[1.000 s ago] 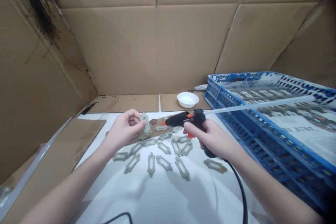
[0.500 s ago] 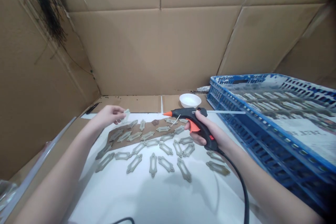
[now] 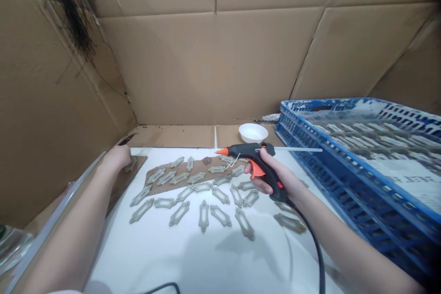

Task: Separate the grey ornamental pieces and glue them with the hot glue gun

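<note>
My right hand [image 3: 272, 172] grips a black and orange glue gun [image 3: 250, 151], its tip pointing left and a long whitish glue stick [image 3: 296, 149] jutting from its back. My left hand [image 3: 119, 156] is at the far left with its fingers curled; what they hold is hidden. Dark thin strands [image 3: 127, 139] show just above it, and a pale frame-shaped piece [image 3: 131, 164] is beside its fingers, over a brown board [image 3: 136, 167]. Several greyish ornate frame pieces [image 3: 179, 213] lie across the white table surface [image 3: 155, 252] and a brown cardboard strip [image 3: 156, 188].
A white bowl [image 3: 253, 133] stands at the back. On the right, a blue plastic crate [image 3: 303, 161] holds rows of similar pieces and printed paper. Cardboard walls [image 3: 172, 64] surround the workspace; a black bristly bundle [image 3: 74, 14] hangs at upper left. The gun's cable [image 3: 319, 248] trails downward.
My left hand has moved left and slightly down, from above the cardboard strip to beside the dark strands. The pale piece it held is now near the left edge. The glue gun is nearly still.
</note>
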`<state>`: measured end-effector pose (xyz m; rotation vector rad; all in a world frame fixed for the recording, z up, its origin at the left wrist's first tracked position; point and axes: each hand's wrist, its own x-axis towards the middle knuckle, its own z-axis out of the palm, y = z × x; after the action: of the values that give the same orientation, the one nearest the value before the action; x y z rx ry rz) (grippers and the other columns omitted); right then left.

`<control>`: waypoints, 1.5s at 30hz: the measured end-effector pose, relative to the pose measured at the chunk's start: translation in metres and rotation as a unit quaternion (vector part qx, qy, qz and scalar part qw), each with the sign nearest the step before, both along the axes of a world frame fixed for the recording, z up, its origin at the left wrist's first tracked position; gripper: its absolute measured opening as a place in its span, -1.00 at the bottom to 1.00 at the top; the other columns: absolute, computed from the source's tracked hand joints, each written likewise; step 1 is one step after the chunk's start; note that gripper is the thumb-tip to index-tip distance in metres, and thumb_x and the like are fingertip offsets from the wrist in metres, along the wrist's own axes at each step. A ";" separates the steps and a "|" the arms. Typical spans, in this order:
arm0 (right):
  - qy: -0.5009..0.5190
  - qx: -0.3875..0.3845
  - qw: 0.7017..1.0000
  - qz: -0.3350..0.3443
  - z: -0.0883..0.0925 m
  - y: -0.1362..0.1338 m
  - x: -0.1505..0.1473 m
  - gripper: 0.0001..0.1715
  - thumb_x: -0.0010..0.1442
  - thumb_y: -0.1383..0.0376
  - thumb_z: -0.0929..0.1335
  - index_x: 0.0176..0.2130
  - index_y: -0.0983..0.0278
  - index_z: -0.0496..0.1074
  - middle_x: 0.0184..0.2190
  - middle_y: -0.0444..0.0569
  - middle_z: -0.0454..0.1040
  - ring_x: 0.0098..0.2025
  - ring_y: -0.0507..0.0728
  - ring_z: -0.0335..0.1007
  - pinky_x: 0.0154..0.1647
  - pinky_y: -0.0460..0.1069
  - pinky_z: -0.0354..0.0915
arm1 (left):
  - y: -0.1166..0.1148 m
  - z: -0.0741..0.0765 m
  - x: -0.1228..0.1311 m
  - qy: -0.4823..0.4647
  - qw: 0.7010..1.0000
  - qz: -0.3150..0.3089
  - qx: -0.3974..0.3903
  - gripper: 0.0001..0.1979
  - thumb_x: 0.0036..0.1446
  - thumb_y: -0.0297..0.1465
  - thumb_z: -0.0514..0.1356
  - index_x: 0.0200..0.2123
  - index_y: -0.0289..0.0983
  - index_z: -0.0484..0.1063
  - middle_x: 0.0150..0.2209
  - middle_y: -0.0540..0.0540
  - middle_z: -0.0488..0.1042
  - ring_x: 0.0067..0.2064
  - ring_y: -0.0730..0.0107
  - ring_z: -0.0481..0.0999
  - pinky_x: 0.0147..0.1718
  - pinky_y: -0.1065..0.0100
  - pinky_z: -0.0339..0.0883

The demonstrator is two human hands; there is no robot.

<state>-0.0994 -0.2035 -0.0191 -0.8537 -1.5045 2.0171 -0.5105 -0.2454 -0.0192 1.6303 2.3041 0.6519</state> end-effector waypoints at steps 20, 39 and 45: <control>0.074 -0.012 0.997 0.004 -0.006 0.002 0.003 -0.38 0.12 -0.10 0.09 -0.40 0.34 0.38 -0.86 -0.21 0.11 -0.79 -0.10 -0.07 -0.73 -0.17 -0.12 | 0.011 0.000 0.078 0.189 0.960 -0.111 -0.177 -0.85 -0.38 -0.49 0.12 -0.76 -0.26 0.14 -0.69 -0.07 0.27 -0.61 0.32 0.28 -0.61 0.38 0.00; -0.130 0.273 0.950 -0.073 -0.010 -0.007 -0.001 -0.41 0.08 -0.08 0.18 -0.29 0.38 0.38 -0.70 -0.15 0.22 -0.67 -0.03 0.13 -0.66 -0.13 0.10 | -0.020 0.015 0.182 -0.324 0.926 -0.185 -0.055 -0.77 0.05 -0.31 -0.03 -0.21 -0.24 0.20 -0.62 0.10 0.25 -0.62 0.55 0.15 -0.64 0.54 0.01; -0.185 0.429 0.877 -0.115 -0.017 -0.012 -0.001 -0.54 0.09 -0.02 0.19 -0.36 0.31 0.37 -0.50 -0.05 0.34 -0.44 0.08 0.27 -0.42 -0.05 0.20 | -0.029 0.023 0.191 -0.296 0.940 -0.167 -0.042 -0.66 0.05 -0.33 -0.03 -0.06 -0.20 0.13 -0.64 0.12 0.28 -0.62 0.54 0.17 -0.63 0.54 0.04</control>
<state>-0.1003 -0.2158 -0.0357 -0.9699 -2.1111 0.8517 -0.3194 -0.2745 0.0038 1.4758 1.5662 0.8101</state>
